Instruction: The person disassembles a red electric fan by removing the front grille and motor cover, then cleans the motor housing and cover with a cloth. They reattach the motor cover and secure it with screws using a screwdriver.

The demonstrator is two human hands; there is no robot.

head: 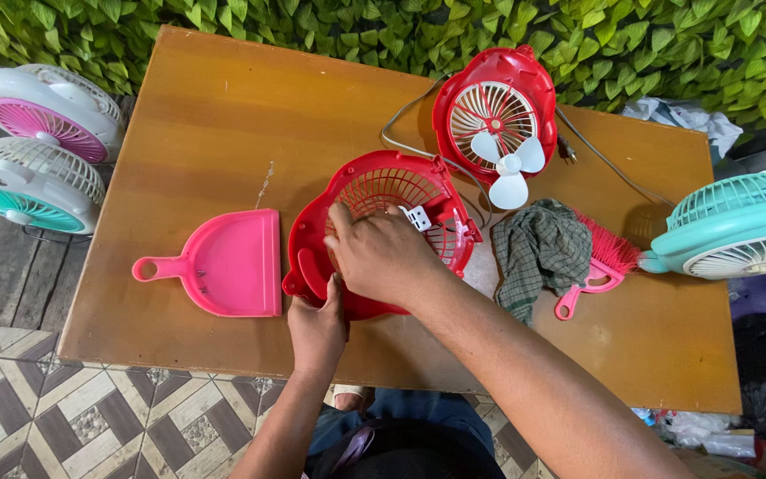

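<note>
The red fan grille shell (374, 222) lies near the middle of the wooden table (214, 124), hollow side up. The right hand (383, 257) rests inside it, fingers curled and pressed against the mesh. The left hand (316, 328) grips the shell's near rim, thumb up against the edge. Just left lies a pink dustpan (223, 262). Behind stands the red fan body (498, 111) with its white 3-blade propeller (509, 168). To the right lie a checked cloth (543, 248) and a pink brush (600, 262).
</note>
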